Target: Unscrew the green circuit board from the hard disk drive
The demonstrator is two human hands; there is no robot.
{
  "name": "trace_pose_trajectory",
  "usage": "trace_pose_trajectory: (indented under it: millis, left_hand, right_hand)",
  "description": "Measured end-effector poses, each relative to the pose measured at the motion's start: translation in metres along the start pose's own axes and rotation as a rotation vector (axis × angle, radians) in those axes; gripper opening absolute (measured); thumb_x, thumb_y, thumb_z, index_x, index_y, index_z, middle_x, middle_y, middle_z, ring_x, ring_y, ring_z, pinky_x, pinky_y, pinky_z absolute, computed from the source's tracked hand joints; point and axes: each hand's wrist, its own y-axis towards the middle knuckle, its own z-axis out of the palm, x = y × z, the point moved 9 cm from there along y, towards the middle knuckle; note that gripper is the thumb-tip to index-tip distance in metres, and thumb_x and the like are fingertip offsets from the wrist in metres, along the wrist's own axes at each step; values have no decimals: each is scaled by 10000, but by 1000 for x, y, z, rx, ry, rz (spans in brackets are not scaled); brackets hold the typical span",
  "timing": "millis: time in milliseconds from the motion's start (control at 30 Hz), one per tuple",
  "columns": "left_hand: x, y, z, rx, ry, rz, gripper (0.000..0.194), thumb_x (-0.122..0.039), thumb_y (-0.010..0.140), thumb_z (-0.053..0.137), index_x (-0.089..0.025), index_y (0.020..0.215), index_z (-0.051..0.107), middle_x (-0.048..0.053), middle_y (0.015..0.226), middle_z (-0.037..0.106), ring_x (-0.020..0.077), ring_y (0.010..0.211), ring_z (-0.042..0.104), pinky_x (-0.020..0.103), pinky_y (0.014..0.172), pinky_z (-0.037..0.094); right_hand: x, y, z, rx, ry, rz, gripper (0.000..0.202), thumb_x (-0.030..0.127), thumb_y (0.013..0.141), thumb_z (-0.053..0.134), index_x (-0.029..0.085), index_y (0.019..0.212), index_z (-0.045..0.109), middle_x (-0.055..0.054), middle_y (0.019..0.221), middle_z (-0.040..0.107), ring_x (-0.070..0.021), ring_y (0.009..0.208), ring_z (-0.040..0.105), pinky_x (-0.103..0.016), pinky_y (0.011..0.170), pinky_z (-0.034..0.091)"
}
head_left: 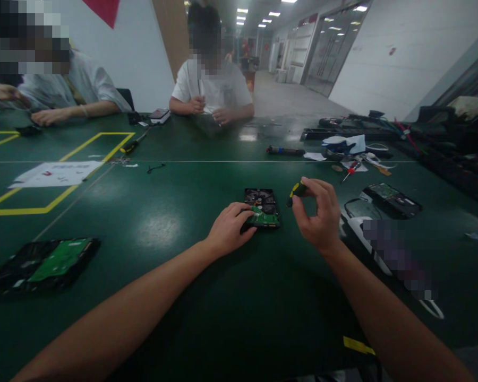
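Note:
A hard drive [261,200] with a green circuit board lies on the green table in front of me. My left hand [231,227] grips its left side, thumb at the near edge and fingers over the board. Just to the right of the drive, my right hand [319,217] is raised, pinching a small yellow-and-black screwdriver [297,192] between thumb and fingers. The screwdriver is apart from the drive, and I cannot make out its shaft.
Another hard drive [59,261] lies at the left, and one more drive [392,199] at the right. A pixelated white-edged item [382,249] sits beside my right forearm. Farther off are a paper sheet [56,174], a yellow-handled screwdriver [129,146] and cable clutter [354,146]. Two people sit opposite.

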Motion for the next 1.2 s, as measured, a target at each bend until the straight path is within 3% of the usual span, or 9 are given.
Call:
trace_pose_trajectory:
  millis: [167, 400, 600, 833, 1067, 1200]
  left_hand:
    - [1, 0, 1, 15, 10, -11, 387, -328, 932, 738, -213, 1287, 638, 131, 1360, 622, 327, 1291, 585, 563, 1033, 574]
    - [0, 0, -1, 11, 10, -3, 387, -312, 925, 743, -211, 1283, 636, 135, 1359, 624, 326, 1288, 586, 555, 1035, 572]
    - [0, 0, 0, 4, 3, 4, 374, -311, 931, 736, -212, 1277, 636, 131, 1355, 625, 323, 1286, 588, 554, 1039, 567]
    - [4, -2, 3, 10, 17, -2, 392, -323, 932, 736, -209, 1293, 633, 129, 1366, 621, 321, 1292, 586, 542, 1052, 565]
    - [1, -1, 0, 4, 8, 2, 388, -313, 926, 740, -214, 1288, 638, 128, 1357, 628, 321, 1286, 591, 554, 1037, 570]
    - [1, -1, -1, -4, 6, 9, 389, -313, 924, 743, -209, 1285, 641, 132, 1354, 628, 321, 1282, 594, 553, 1029, 574]
  right_hand:
    - [-12, -4, 3, -26, 177, 79, 601, 158, 875, 731, 341, 1405, 515, -94, 1417, 572, -281, 1113, 707, -537, 913, 677]
    - [-1, -1, 2, 10, 26, 26, 618, 131, 851, 715, 354, 1404, 556, -89, 1315, 604, -305, 1139, 657, -507, 828, 677]
    - [-10, -5, 5, -33, 195, 82, 588, 145, 860, 734, 311, 1374, 501, -106, 1418, 520, -276, 1138, 694, -517, 914, 674]
    - [1, -2, -1, -52, 10, -23, 560, 149, 857, 749, 308, 1360, 559, -98, 1291, 591, -288, 1162, 629, -447, 781, 681]
    - [-8, -4, 2, -41, 154, 44, 550, 137, 866, 726, 296, 1354, 529, -108, 1383, 544, -274, 1137, 675, -491, 850, 685]
    - [-1, -1, -1, -40, 50, 0, 537, 145, 855, 747, 304, 1338, 571, -93, 1306, 594, -270, 1110, 656, -443, 773, 678]
